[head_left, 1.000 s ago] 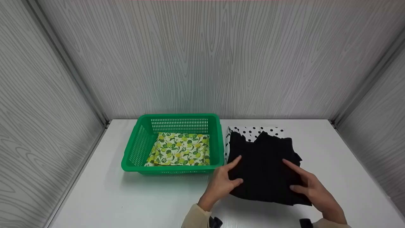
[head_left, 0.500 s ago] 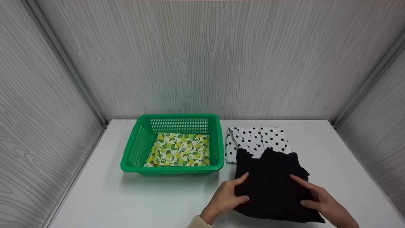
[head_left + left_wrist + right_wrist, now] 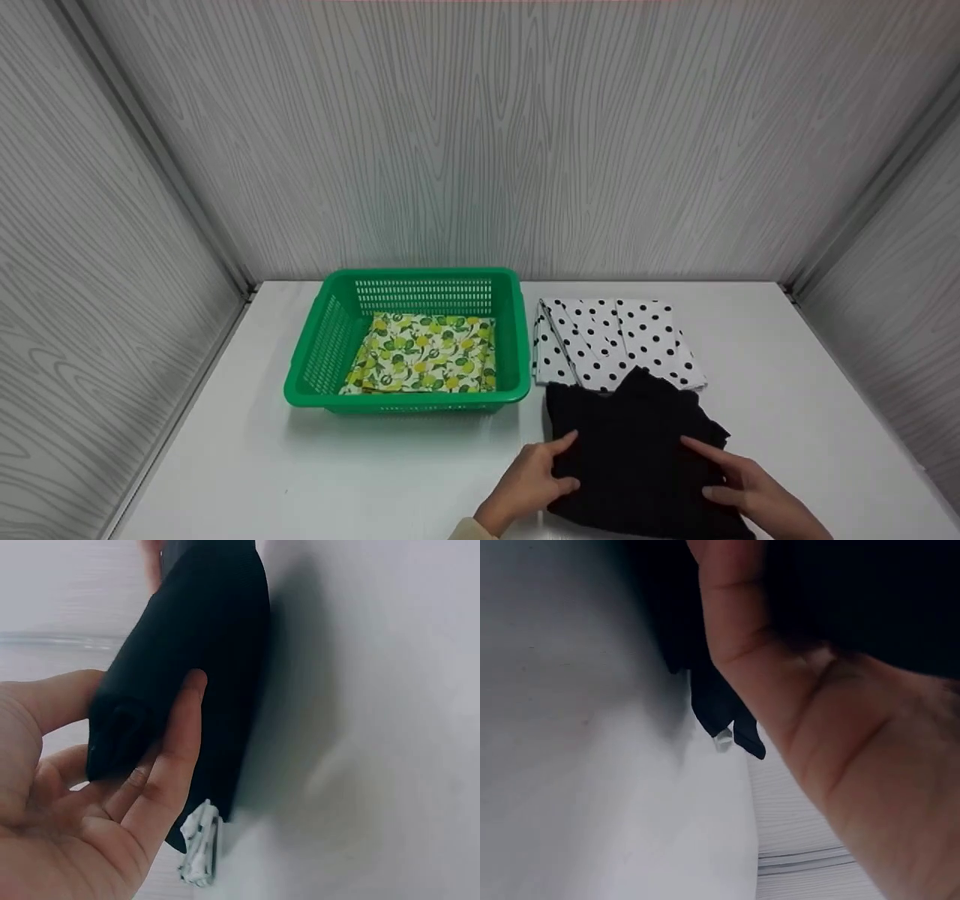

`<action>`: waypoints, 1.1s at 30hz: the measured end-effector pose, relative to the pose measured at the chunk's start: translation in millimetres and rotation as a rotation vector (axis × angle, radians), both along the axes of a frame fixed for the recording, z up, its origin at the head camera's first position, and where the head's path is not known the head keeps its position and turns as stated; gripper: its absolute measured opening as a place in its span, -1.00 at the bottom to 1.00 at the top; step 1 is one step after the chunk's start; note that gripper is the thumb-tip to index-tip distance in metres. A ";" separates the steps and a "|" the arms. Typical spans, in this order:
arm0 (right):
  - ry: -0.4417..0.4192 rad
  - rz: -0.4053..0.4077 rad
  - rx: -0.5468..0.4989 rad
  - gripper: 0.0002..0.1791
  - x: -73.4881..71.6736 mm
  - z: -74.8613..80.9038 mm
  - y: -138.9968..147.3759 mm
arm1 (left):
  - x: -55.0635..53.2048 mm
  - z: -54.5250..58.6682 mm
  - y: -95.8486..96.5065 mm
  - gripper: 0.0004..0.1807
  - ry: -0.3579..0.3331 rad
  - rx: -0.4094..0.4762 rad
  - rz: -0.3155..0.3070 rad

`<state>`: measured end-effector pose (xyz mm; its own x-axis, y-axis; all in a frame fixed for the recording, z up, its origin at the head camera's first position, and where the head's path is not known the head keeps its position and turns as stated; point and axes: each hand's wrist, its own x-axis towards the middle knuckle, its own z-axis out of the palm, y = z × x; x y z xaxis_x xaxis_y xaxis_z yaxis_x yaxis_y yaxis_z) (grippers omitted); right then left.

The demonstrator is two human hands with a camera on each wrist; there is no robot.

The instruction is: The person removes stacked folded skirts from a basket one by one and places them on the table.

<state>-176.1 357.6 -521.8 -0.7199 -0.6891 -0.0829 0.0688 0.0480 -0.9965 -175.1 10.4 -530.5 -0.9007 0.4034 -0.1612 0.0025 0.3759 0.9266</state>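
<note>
A folded black cloth garment (image 3: 637, 457) lies between my two hands at the front right of the white table in the head view. My left hand (image 3: 529, 480) grips its left edge, thumb and index finger on top. In the left wrist view the other fingers (image 3: 169, 780) curl under the thick black fold (image 3: 195, 637). On the opposite edge my right hand (image 3: 754, 487) holds the cloth, index finger and thumb on its upper face. The right wrist view shows that hand (image 3: 802, 712) close up against the black fabric (image 3: 660, 600), its fingertips hidden.
Behind the black garment lies a folded white cloth with black dots (image 3: 645, 334). A green plastic basket (image 3: 405, 401) stands to its left, holding a folded lemon-print cloth (image 3: 427, 356). Grey wood-grain panels (image 3: 465, 150) wall in the white table (image 3: 360, 480) at the back and sides.
Both hands have drawn the black garment toward the front edge, off the dotted cloth, which now shows almost wholly. The basket has stayed in place.
</note>
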 end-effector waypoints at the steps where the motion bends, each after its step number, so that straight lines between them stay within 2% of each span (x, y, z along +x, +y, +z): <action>1: 0.006 -0.005 0.009 -0.26 0.8 -1.4 0.9 | 0.1 -0.7 0.8 -0.28 -0.016 -0.006 -0.001; 4: 0.049 -0.011 0.030 -0.27 3.6 -4.6 4.5 | 0.2 -1.2 3.1 -0.29 -0.062 -0.022 -0.008; 6: 0.074 -0.016 0.047 -0.28 4.6 -5.6 6.1 | -0.6 -1.2 4.0 -0.29 -0.067 -0.032 -0.012; 11: 0.020 -0.040 0.067 -0.29 1.1 -9.4 2.7 | -4.1 -4.4 3.1 -0.29 -0.014 -0.046 -0.006; 18: -0.041 -0.141 0.168 -0.22 -8.0 -13.7 -7.6 | -12.2 -14.8 1.6 -0.29 0.035 -0.056 0.017; 26: -0.001 -0.211 0.265 -0.20 -16.8 -13.7 -15.1 | -22.0 -20.9 1.6 -0.28 0.040 -0.056 0.043; 33: 0.052 -0.279 0.338 -0.21 -23.4 -15.0 -25.2 | -28.9 -23.3 -1.3 -0.28 0.088 -0.061 0.070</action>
<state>-199.5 332.4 -536.8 -0.8837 -0.4084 -0.2288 0.0751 0.3586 -0.9305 -204.1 9.2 -553.8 -0.9382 0.3306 -0.1025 0.0545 0.4335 0.8995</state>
